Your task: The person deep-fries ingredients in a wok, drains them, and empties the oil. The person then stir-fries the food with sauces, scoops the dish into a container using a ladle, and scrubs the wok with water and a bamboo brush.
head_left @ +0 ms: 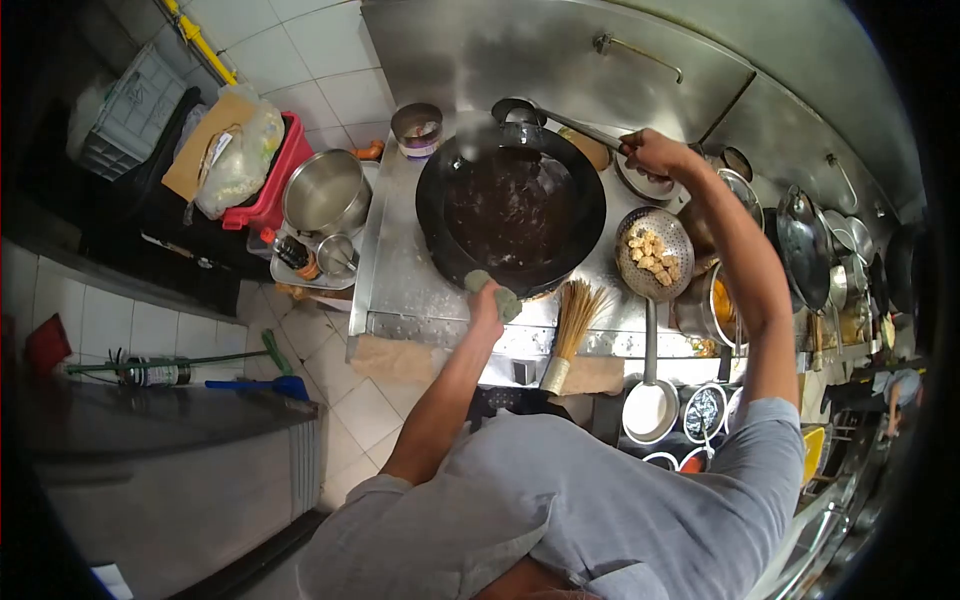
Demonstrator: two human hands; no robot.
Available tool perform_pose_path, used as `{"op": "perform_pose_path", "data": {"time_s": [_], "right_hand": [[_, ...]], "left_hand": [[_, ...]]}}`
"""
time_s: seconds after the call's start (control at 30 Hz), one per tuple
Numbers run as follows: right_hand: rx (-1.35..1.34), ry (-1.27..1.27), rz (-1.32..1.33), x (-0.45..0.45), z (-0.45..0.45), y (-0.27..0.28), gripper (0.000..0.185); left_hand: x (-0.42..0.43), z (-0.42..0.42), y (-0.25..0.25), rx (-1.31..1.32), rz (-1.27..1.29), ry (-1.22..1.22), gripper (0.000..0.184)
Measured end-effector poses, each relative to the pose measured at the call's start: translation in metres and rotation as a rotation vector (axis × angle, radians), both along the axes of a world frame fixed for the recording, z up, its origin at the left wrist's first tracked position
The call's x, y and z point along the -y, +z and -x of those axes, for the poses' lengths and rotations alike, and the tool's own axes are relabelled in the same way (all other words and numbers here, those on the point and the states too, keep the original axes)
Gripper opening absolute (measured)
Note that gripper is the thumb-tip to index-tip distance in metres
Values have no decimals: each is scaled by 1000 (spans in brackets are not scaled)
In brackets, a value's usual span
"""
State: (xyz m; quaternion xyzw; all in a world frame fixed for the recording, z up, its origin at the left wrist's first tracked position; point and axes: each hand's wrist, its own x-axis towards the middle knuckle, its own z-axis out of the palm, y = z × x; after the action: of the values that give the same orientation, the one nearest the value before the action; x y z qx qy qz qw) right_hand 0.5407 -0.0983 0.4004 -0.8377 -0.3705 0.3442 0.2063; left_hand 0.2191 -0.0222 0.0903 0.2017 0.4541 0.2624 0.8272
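Note:
A large black wok with dark contents stands on the steel stove top. My left hand is closed on a greenish cloth at the wok's near rim. My right hand grips the long handle of a ladle, whose bowl is at the far rim of the wok. Right of the wok, a perforated strainer holds browned chunks, its handle pointing toward me. A bamboo brush lies between the wok and the strainer.
At the left are a steel pot, a dark sauce bottle and a red crate with bags. Pots and a hanging wok crowd the right side. White bowls stand near my right side. Another person is far right.

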Motion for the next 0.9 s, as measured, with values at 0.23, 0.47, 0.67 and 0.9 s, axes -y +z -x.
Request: {"op": "perform_pose_path", "data": {"time_s": [0.23, 0.47, 0.67, 0.9], "right_hand": [[-33, 45, 60, 23, -10, 18, 14], [-109, -10, -29, 83, -8, 27, 10], [-105, -82, -32, 139, -26, 28, 14], [-21, -175, -36, 209, -47, 54, 51]], "left_hand": [[23, 18, 45, 44, 12, 13, 14], [62, 21, 69, 11, -109, -9, 9], [106, -3, 124, 14, -25, -85, 15], [140, -48, 155, 67, -19, -139, 11]]}}
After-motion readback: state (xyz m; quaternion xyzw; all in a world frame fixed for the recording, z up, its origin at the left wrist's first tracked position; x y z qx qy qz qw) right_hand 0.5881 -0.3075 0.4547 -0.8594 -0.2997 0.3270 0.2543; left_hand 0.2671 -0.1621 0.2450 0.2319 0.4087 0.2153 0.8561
